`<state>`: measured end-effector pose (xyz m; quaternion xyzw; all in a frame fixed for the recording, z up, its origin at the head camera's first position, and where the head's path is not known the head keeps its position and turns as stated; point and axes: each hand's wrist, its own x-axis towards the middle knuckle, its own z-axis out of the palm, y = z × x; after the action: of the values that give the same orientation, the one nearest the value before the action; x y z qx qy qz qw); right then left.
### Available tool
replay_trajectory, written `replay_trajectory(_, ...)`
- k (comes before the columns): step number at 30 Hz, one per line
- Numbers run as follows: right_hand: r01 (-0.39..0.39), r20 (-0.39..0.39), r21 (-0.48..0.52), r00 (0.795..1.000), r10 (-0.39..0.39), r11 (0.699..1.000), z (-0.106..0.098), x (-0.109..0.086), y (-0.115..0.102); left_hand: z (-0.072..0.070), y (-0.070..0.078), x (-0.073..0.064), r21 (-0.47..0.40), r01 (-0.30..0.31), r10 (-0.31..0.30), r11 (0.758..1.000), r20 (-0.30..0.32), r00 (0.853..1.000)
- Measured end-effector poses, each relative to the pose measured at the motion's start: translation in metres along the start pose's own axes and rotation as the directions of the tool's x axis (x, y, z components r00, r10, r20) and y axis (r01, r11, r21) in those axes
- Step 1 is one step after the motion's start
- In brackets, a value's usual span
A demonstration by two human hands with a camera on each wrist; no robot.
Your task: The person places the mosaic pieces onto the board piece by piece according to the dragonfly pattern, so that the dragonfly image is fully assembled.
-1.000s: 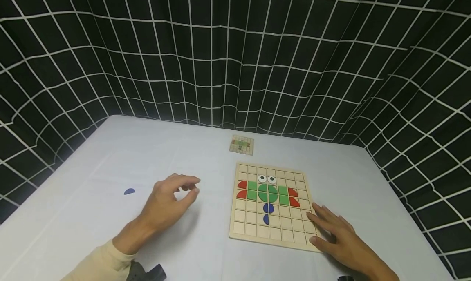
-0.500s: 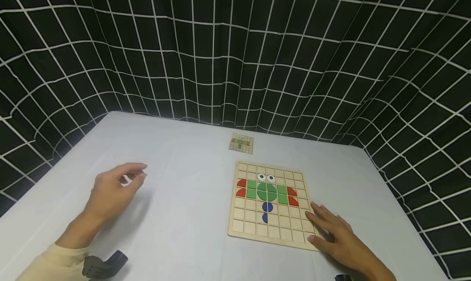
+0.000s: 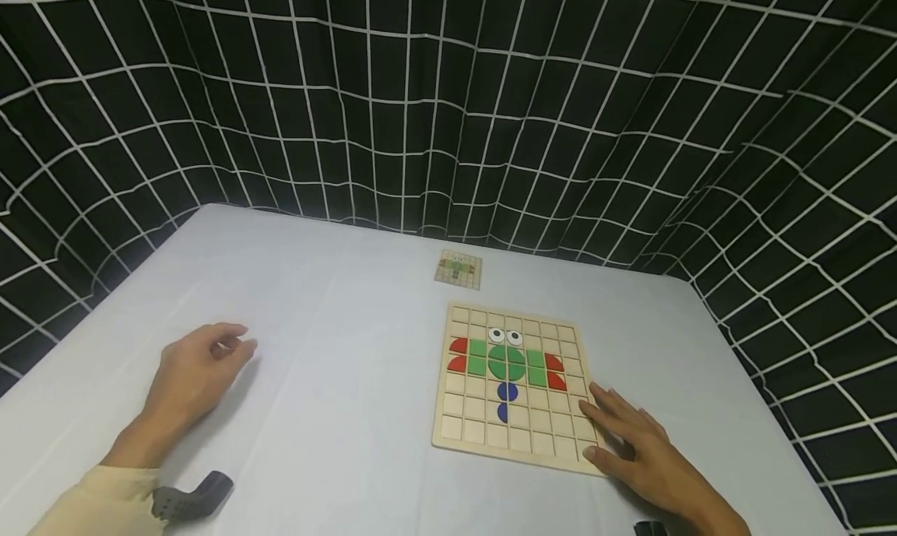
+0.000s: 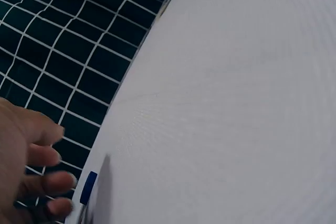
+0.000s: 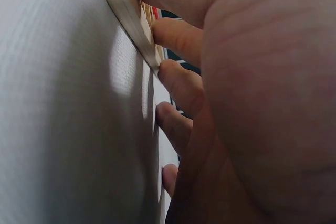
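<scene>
My left hand (image 3: 189,376) hovers low at the left of the table, its fingers loosely bent and thumb apart from them. In the left wrist view a blue half-circle piece (image 4: 88,188) shows just beyond the fingertips, apart from them; in the head view the hand hides it. A wooden grid board (image 3: 483,435) bears a figure of green pieces (image 3: 497,364), red quarter-round pieces (image 3: 458,363), two white eye pieces (image 3: 496,335), a blue circle (image 3: 513,393) and a blue half circle (image 3: 503,413). My right hand (image 3: 645,450) rests with spread fingers on the board's right edge.
A small card (image 3: 459,269) printed with a similar figure lies behind the board. White cloth (image 3: 336,349) covers the table. A black curtain with a white grid (image 3: 392,131) encloses the back and sides.
My left hand has moved left, away from the board, to where the loose blue half circle lay, covering it in the head view. The right hand has stayed on the board.
</scene>
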<state>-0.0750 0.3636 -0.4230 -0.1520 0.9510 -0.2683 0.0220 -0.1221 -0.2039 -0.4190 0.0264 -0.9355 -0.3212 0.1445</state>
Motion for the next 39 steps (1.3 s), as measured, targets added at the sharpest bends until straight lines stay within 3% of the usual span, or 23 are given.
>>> replay_trajectory(6, -0.014, -0.004, -0.007, 1.000, 0.014, 1.000, 0.000, 0.000, -0.001, 0.009, -0.008, 0.001, 0.059, -0.037, 0.036, 0.998, 0.015, 0.999)
replay_trajectory(17, -0.003, -0.019, -0.008, 1.000, 0.003, 1.000, 0.002, -0.001, 0.000, 0.018, -0.013, -0.005, 0.089, -0.029, 0.027, 0.996, 0.021, 0.999)
replay_trajectory(26, -0.004, -0.022, -0.016, 1.000, 0.004, 1.000, 0.003, -0.002, 0.003, 0.020, -0.011, -0.008, 0.109, -0.059, 0.061, 0.992, -0.012, 0.998)
replay_trajectory(34, 0.001, -0.031, -0.004, 1.000, -0.001, 1.000, 0.003, -0.001, 0.004, 0.020, -0.008, -0.009, 0.085, -0.090, 0.090, 0.992, 0.007, 0.996)
replay_trajectory(39, 0.025, -0.051, -0.001, 0.998, -0.025, 1.000, 0.004, -0.002, 0.005, 0.013, -0.007, -0.007, 0.156, -0.091, 0.090, 0.984, 0.013, 0.996)
